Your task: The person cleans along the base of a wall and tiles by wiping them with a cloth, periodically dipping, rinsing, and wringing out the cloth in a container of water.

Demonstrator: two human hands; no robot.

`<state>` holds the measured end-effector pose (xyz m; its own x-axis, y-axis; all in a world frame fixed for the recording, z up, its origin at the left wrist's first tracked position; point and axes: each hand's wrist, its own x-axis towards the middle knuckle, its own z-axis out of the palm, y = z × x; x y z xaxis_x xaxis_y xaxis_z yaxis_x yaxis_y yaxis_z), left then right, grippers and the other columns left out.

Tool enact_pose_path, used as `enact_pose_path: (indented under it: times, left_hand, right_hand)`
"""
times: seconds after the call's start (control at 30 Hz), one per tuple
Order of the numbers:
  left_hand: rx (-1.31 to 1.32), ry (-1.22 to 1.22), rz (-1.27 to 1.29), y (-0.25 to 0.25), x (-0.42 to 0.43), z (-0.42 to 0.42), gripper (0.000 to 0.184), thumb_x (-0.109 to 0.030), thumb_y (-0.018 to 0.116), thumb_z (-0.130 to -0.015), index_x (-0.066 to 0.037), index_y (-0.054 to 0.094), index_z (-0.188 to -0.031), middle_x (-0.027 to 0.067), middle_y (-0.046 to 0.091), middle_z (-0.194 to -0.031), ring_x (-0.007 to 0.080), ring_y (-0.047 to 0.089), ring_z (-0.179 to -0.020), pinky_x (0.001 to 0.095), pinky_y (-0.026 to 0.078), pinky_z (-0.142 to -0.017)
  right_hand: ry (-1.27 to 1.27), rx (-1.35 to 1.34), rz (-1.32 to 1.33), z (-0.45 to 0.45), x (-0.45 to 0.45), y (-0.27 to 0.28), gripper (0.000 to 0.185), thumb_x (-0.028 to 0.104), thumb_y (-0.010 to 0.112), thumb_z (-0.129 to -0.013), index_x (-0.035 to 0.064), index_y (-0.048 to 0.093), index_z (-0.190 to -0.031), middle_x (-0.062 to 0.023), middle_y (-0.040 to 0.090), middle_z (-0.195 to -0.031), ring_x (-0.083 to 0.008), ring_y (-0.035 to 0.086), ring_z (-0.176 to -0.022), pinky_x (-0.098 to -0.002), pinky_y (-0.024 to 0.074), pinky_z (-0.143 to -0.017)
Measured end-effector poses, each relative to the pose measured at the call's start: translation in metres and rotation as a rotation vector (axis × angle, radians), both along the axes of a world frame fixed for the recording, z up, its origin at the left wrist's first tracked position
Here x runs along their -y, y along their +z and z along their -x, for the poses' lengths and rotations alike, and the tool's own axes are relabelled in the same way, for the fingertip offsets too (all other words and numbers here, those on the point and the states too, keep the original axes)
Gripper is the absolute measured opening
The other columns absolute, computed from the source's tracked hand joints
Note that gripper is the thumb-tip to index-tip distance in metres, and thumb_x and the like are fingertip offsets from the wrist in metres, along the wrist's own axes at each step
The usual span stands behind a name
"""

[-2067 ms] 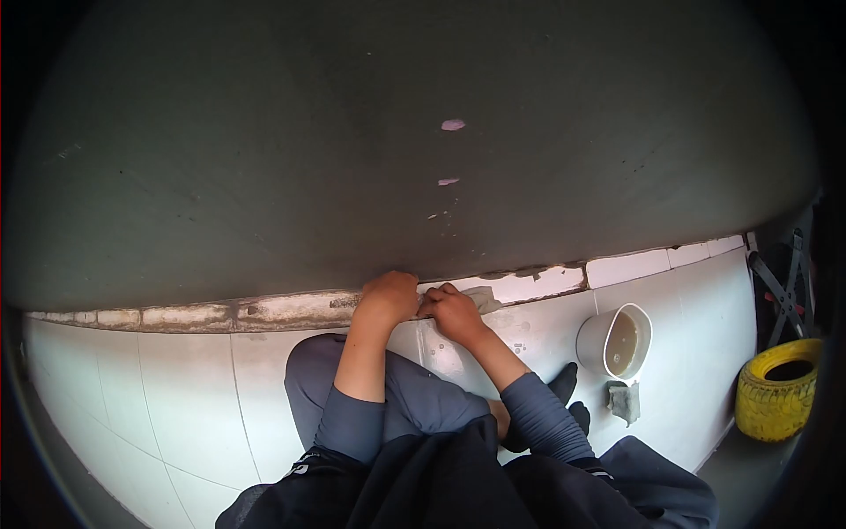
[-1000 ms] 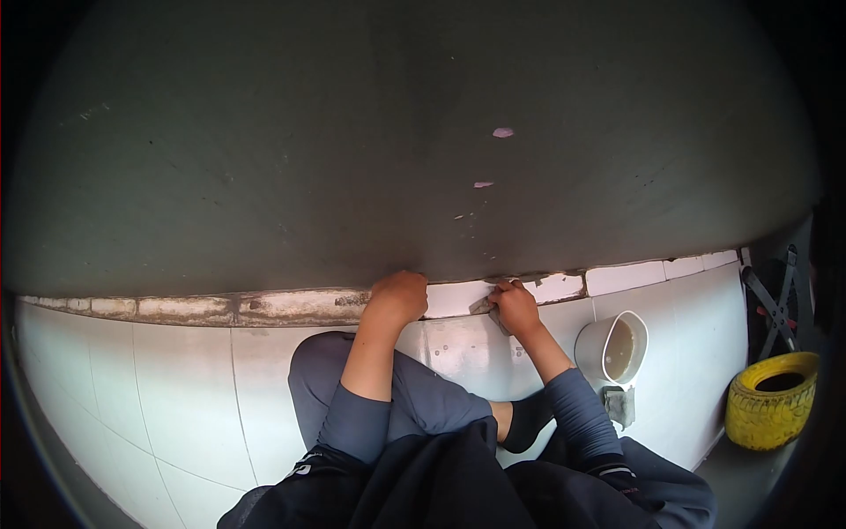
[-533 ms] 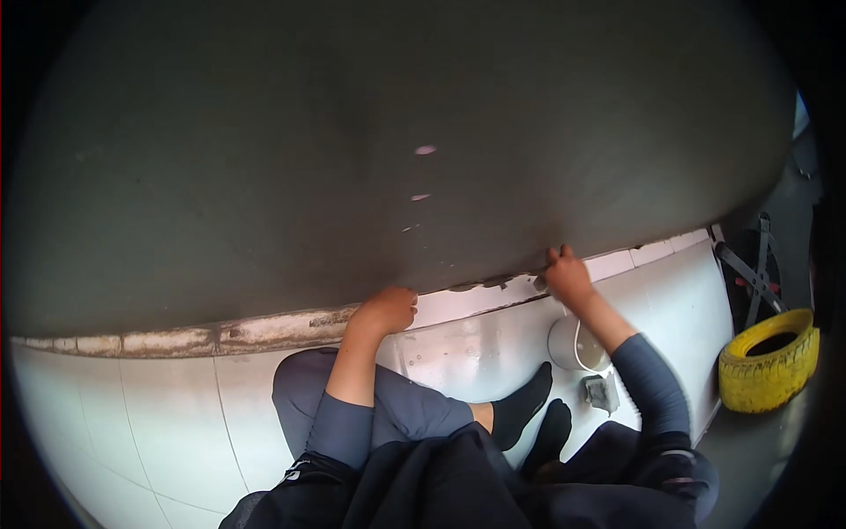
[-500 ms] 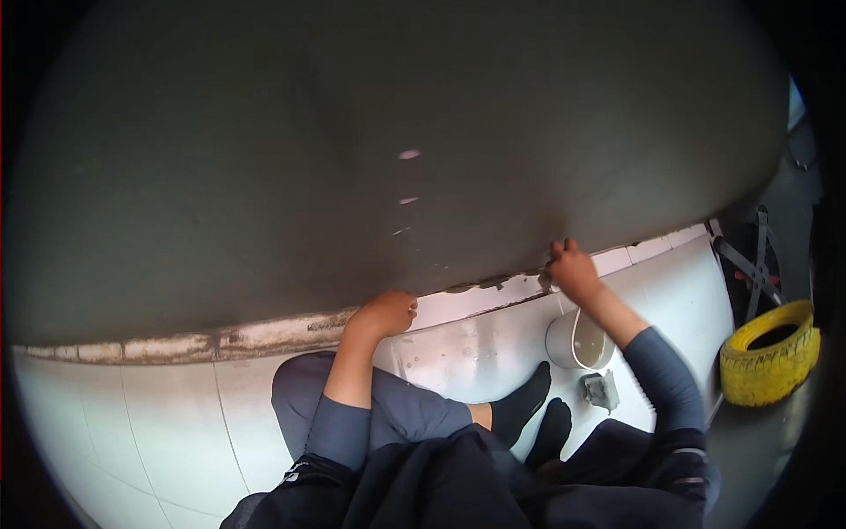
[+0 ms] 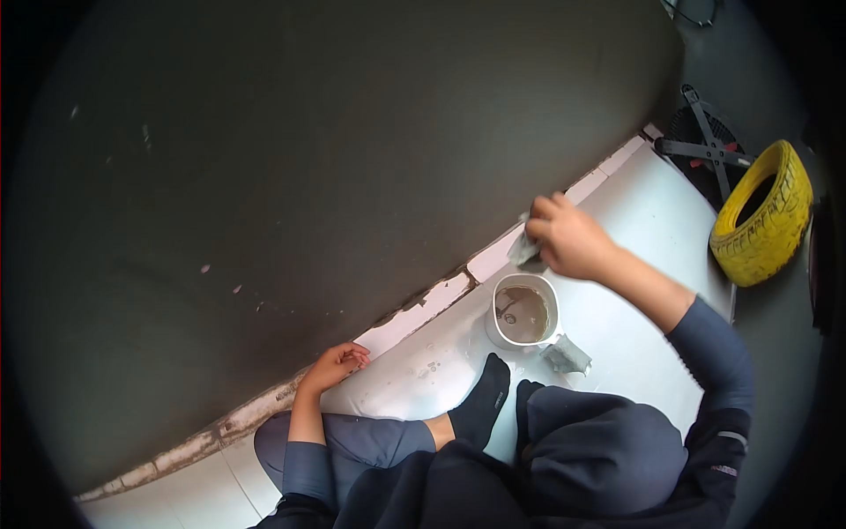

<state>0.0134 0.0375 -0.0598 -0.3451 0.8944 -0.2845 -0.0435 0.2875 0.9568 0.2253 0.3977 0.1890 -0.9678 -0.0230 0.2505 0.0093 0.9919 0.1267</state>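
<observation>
My right hand (image 5: 573,238) is closed on a grey cloth (image 5: 527,249), held just above and behind the white container (image 5: 492,322), which has murky liquid inside. Against the wall's foot, my left hand (image 5: 335,366) rests with loosely curled fingers and nothing visible in them. Between the hands runs the white skirting strip (image 5: 423,309), with dark ragged patches along its upper edge. A second grey piece of cloth or sponge (image 5: 567,356) lies on the floor against the container's near side.
The dark wall (image 5: 291,176) fills the upper left. A yellow tyre (image 5: 765,225) and a black folding stand (image 5: 708,141) are at the right. My black-socked foot (image 5: 483,401) is on the white tiled floor (image 5: 634,335) near the container. Brown-stained skirting (image 5: 181,451) continues lower left.
The view has swung to the right. My right hand has moved right along the skirting and lifted with the cloth over by the container. My left hand's fingers have loosened.
</observation>
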Motion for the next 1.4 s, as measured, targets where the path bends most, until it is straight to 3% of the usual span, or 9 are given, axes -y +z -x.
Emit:
enact_pose_path:
  times: [0.23, 0.47, 0.73, 0.8, 0.97, 1.07, 1.2, 1.27, 1.4]
  left_hand:
    - [-0.025, -0.030, 0.002, -0.007, -0.034, -0.045, 0.018, -0.006, 0.048, -0.089, 0.000, 0.058, -0.104, 0.0051, 0.062, -0.092, 0.0111, 0.057, -0.085, 0.0242, 0.044, -0.080]
    - [0.056, -0.126, -0.167, 0.008, -0.125, -0.135, 0.021, -0.009, 0.048, -0.091, -0.001, 0.058, -0.107, 0.0050, 0.062, -0.093, 0.0115, 0.058, -0.086, 0.0243, 0.045, -0.079]
    - [-0.440, -0.206, -0.296, 0.056, -0.173, -0.162, 0.028, -0.008, 0.049, -0.085, -0.005, 0.054, -0.113, 0.0074, 0.052, -0.117, 0.0191, 0.057, -0.093, 0.0282, 0.046, -0.077]
    - [-0.518, -0.208, -0.319, 0.053, -0.178, -0.164, 0.028, -0.009, 0.049, -0.086, -0.005, 0.054, -0.113, 0.0085, 0.051, -0.116, 0.0222, 0.057, -0.096, 0.0304, 0.046, -0.079]
    - [-0.634, -0.235, -0.250, 0.056, -0.183, -0.172, 0.028, -0.011, 0.051, -0.085, -0.002, 0.053, -0.111, 0.0131, 0.050, -0.112, 0.0315, 0.051, -0.105, 0.0363, 0.042, -0.088]
    - [-0.734, -0.241, -0.258, 0.057, -0.185, -0.177, 0.028, -0.010, 0.053, -0.083, -0.001, 0.053, -0.109, 0.0140, 0.050, -0.108, 0.0313, 0.051, -0.103, 0.0365, 0.042, -0.087]
    - [-0.817, -0.202, -0.288, 0.053, -0.185, -0.183, 0.028, -0.008, 0.054, -0.081, -0.001, 0.054, -0.108, 0.0143, 0.051, -0.107, 0.0320, 0.051, -0.100, 0.0378, 0.043, -0.085]
    - [-0.856, -0.194, -0.278, 0.052, -0.185, -0.188, 0.027, -0.007, 0.055, -0.081, 0.000, 0.055, -0.107, 0.0141, 0.051, -0.106, 0.0320, 0.051, -0.100, 0.0383, 0.043, -0.084]
    - [-0.921, -0.182, -0.251, 0.050, -0.181, -0.199, 0.028, -0.007, 0.055, -0.080, 0.000, 0.055, -0.107, 0.0144, 0.052, -0.105, 0.0313, 0.052, -0.098, 0.0381, 0.045, -0.082]
  right_hand:
    - [-0.251, 0.221, 0.523, -0.050, -0.008, -0.141, 0.020, 0.018, 0.065, -0.067, 0.0070, 0.062, -0.083, -0.0102, 0.059, -0.087, -0.0306, 0.056, -0.089, -0.0396, 0.0479, -0.076]
    - [-0.165, 0.209, 0.411, -0.064, -0.018, -0.223, 0.018, 0.009, 0.060, -0.069, 0.0108, 0.066, -0.086, -0.0077, 0.062, -0.085, -0.0290, 0.060, -0.082, -0.0394, 0.0487, -0.074]
    - [-0.400, 0.219, 0.750, -0.063, -0.024, -0.124, 0.019, 0.023, 0.066, -0.073, 0.0044, 0.060, -0.073, -0.0105, 0.060, -0.080, -0.0286, 0.059, -0.073, -0.0376, 0.0464, -0.063]
    - [-0.184, -0.184, 0.642, -0.067, -0.025, -0.112, 0.025, 0.026, 0.067, -0.075, 0.0030, 0.057, -0.070, -0.0108, 0.056, -0.078, -0.0274, 0.056, -0.072, -0.0349, 0.0446, -0.063]
    - [-0.216, -0.349, 0.854, -0.060, -0.017, -0.094, 0.023, 0.022, 0.062, -0.080, 0.0017, 0.054, -0.072, -0.0118, 0.055, -0.076, -0.0301, 0.055, -0.070, -0.0354, 0.0443, -0.063]
    - [-0.323, -0.199, 0.682, -0.057, -0.012, -0.129, 0.018, 0.020, 0.054, -0.086, 0.0028, 0.051, -0.089, -0.0156, 0.058, -0.072, -0.0372, 0.056, -0.071, -0.0425, 0.0445, -0.063]
    - [-0.306, -0.085, 0.642, -0.059, -0.003, -0.175, 0.018, 0.020, 0.053, -0.086, 0.0042, 0.052, -0.094, -0.0149, 0.061, -0.075, -0.0367, 0.059, -0.075, -0.0431, 0.0466, -0.064]
    - [-0.229, 0.098, 0.374, -0.062, -0.001, -0.186, 0.019, 0.016, 0.055, -0.083, 0.0052, 0.057, -0.098, -0.0137, 0.064, -0.080, -0.0328, 0.063, -0.078, -0.0398, 0.0501, -0.067]
    - [-0.434, 0.580, 0.176, -0.050, 0.002, -0.197, 0.016, 0.017, 0.062, -0.073, 0.0062, 0.068, -0.084, -0.0125, 0.065, -0.089, -0.0239, 0.064, -0.087, -0.0353, 0.0521, -0.070]
